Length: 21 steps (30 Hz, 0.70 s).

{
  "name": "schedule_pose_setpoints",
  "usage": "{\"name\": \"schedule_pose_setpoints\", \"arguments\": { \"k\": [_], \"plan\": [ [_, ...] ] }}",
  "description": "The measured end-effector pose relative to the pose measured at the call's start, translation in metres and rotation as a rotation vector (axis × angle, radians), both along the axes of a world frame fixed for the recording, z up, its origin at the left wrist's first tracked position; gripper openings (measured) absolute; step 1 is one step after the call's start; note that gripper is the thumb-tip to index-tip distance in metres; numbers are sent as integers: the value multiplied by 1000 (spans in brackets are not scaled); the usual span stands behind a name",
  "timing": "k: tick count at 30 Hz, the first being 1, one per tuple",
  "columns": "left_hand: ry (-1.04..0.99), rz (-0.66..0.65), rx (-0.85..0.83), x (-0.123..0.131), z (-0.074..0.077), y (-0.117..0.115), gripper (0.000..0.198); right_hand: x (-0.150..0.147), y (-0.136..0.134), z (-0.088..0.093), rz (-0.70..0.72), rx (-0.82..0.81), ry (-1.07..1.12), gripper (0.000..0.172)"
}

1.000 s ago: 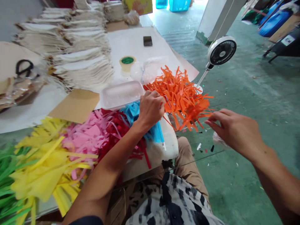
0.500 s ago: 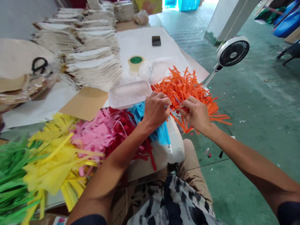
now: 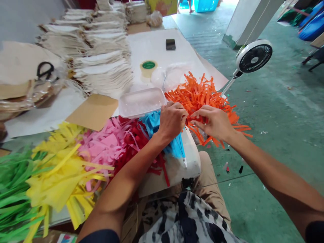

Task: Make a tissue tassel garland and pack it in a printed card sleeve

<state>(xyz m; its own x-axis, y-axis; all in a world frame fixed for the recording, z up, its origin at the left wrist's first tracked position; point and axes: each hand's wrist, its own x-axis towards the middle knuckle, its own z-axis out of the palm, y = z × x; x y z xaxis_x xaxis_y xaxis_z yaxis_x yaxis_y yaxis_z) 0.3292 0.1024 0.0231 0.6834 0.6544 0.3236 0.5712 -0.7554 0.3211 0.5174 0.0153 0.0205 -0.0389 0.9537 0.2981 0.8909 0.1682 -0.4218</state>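
My left hand (image 3: 173,118) is closed in a pinch beside the pile of orange strips (image 3: 202,92); what its fingertips hold is too small to make out. Just right of it, my right hand (image 3: 211,120) has its thumb and fingers apart in front of the same strips, with nothing visible between them. Blue strips (image 3: 177,145) lie under my left wrist. Red strips (image 3: 136,135), pink strips (image 3: 106,145), yellow strips (image 3: 55,179) and green strips (image 3: 15,189) lie along the near table edge to the left. A shallow translucent tray (image 3: 141,102) is behind my left hand.
Behind are a tape roll (image 3: 148,68), a dark phone (image 3: 170,44), clear plastic (image 3: 172,76) and stacked pale bags (image 3: 103,71). Brown card (image 3: 93,111) and black-handled scissors (image 3: 45,70) are at left. A white fan (image 3: 255,57) stands right of the table.
The thumb and fingers of my right hand have opened and the thin strand between my hands no longer shows. The view has shifted slightly.
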Motion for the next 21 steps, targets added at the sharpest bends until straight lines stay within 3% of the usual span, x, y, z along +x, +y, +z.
{"name": "schedule_pose_setpoints", "arguments": {
  "k": [3,5,7,14,21],
  "plan": [
    [4,25,11,-1,0,-1,22,-9,-9,-3,74,6,-362,28],
    [-10,24,13,-2,0,-2,20,-11,-12,-6,93,21,-426,30],
    [-28,3,14,-4,0,-4,18,-10,-12,-5,57,47,-331,31],
    [-92,-8,-2,-6,4,-10,13,5,0,10,-22,25,327,23],
    [-11,-54,83,0,11,-1,17,10,14,18,16,102,344,17]
  ]
}}
